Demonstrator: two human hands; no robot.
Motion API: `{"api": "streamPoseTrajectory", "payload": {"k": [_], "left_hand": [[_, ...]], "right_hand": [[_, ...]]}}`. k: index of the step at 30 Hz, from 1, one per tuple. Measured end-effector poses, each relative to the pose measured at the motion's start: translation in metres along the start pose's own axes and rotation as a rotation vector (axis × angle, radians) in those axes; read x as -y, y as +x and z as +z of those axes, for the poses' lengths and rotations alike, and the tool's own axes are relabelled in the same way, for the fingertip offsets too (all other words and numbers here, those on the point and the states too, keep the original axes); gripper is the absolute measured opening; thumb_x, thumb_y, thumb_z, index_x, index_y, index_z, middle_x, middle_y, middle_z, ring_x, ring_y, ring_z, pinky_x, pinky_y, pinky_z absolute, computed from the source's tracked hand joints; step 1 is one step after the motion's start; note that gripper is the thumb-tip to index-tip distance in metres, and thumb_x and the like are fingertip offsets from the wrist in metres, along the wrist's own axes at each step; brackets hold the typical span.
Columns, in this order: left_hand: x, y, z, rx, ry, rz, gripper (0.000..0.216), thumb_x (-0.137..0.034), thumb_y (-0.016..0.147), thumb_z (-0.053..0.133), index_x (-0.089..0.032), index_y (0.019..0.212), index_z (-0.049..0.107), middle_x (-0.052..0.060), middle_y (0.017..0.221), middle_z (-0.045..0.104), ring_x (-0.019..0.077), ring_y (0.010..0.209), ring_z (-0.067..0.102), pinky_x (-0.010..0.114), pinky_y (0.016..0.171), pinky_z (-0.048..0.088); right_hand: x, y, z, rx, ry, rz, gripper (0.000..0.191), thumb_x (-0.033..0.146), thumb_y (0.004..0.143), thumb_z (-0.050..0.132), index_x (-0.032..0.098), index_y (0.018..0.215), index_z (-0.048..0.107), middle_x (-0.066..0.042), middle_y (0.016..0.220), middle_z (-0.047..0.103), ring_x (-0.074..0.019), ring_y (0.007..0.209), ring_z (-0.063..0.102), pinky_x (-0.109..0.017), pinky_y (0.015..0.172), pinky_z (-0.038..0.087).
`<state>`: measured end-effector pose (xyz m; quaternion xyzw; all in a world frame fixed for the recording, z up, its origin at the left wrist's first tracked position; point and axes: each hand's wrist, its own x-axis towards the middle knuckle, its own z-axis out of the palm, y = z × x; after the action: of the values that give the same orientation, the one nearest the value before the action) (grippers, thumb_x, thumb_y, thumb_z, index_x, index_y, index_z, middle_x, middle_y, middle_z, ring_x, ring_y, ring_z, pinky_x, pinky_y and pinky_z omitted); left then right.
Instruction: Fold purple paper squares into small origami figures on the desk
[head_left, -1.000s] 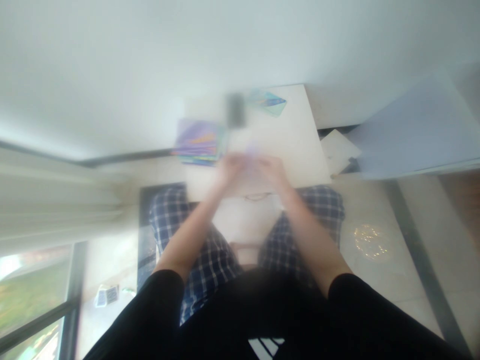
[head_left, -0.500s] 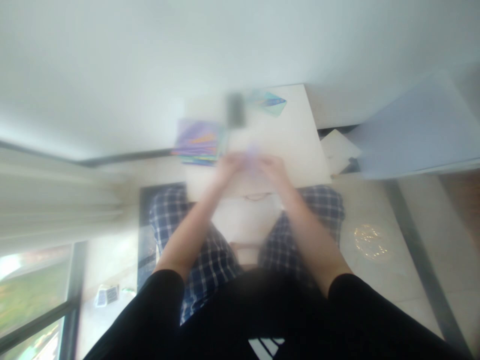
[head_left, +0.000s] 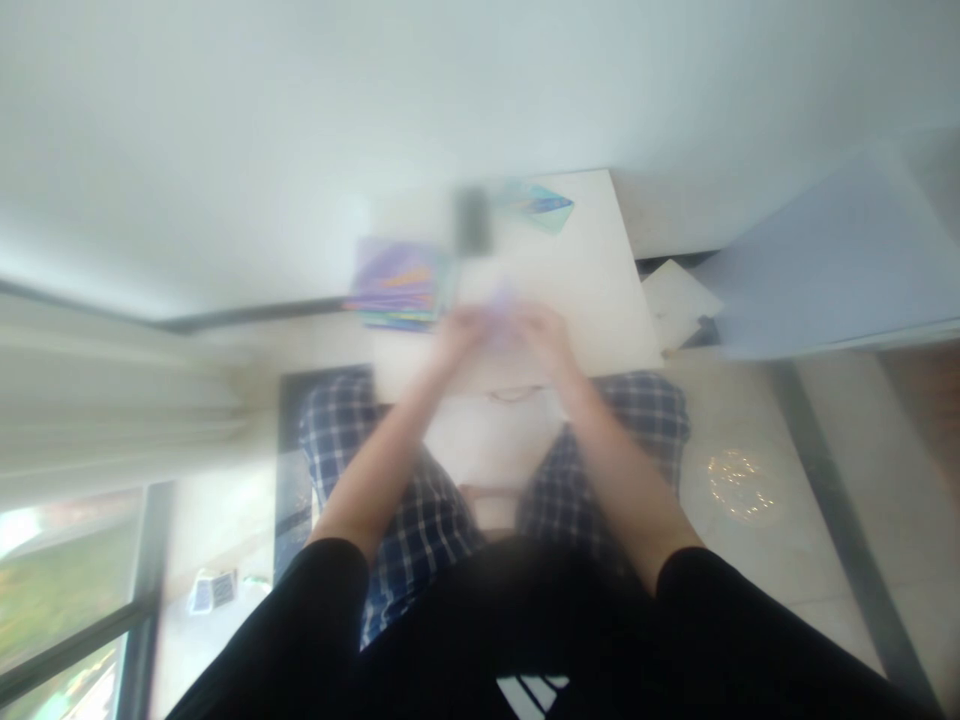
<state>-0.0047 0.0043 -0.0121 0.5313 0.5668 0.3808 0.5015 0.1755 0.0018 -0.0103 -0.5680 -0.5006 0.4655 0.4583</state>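
My left hand (head_left: pixel 463 328) and my right hand (head_left: pixel 541 328) are close together over the white table (head_left: pixel 607 300). Between them is a small pale purple piece, seemingly paper (head_left: pixel 501 306), held from both sides. Haze blurs the fingers and the piece's exact folds; its top comes to a point. Left of my left hand lies a stack of coloured sheets (head_left: pixel 397 285), mostly purple with orange, green and blue edges. A dark rectangular object (head_left: pixel 472 221), too blurred to name, sits beyond my hands. To its right is a light blue-green folded paper shape (head_left: pixel 551 208).
A white wall (head_left: pixel 480 90) rises behind the table. A large pale panel (head_left: pixel 832 260) and a white square piece (head_left: pixel 679 300) are at the right. Glowing string lights (head_left: pixel 741 485) lie on the floor. A window (head_left: pixel 71 590) is at lower left. My knees in checked trousers flank the table.
The pale purple piece shows a taller pointed top between my hands. My right hand has shifted very slightly; the rest stays in place.
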Motion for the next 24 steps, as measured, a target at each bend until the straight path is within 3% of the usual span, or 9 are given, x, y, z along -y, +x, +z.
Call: {"api": "streamPoseTrajectory", "payload": {"k": [9,15,24], "left_hand": [[-0.007,-0.003,-0.005,0.077,0.015,-0.025,0.043,-0.057,0.087,0.06,-0.018,0.093,0.077,0.008,0.096,0.078,0.0239,0.093,0.072,0.033,0.084,0.056],[-0.008,-0.004,-0.003,0.13,-0.017,0.061,0.044,-0.056,0.081,0.068,-0.017,0.101,0.076,0.011,0.107,0.077,0.0273,0.104,0.07,0.036,0.092,0.053],[-0.001,0.002,-0.002,0.02,0.139,0.011,0.029,-0.046,0.076,0.07,-0.018,0.07,0.071,0.004,0.069,0.073,0.0203,0.071,0.068,0.028,0.066,0.053]], "right_hand": [[0.002,0.0,-0.003,0.001,0.015,0.035,0.038,0.05,0.071,0.075,0.017,0.092,0.074,-0.007,0.098,0.079,-0.0232,0.096,0.073,-0.038,0.094,0.056],[0.01,-0.005,-0.002,0.014,-0.061,0.013,0.027,0.041,0.074,0.075,0.018,0.089,0.076,-0.005,0.092,0.079,-0.0211,0.09,0.074,-0.034,0.088,0.057],[0.009,-0.011,0.0,0.162,-0.092,-0.043,0.031,0.046,0.083,0.066,0.022,0.099,0.079,-0.004,0.105,0.079,-0.0233,0.105,0.072,-0.037,0.1,0.053]]}}
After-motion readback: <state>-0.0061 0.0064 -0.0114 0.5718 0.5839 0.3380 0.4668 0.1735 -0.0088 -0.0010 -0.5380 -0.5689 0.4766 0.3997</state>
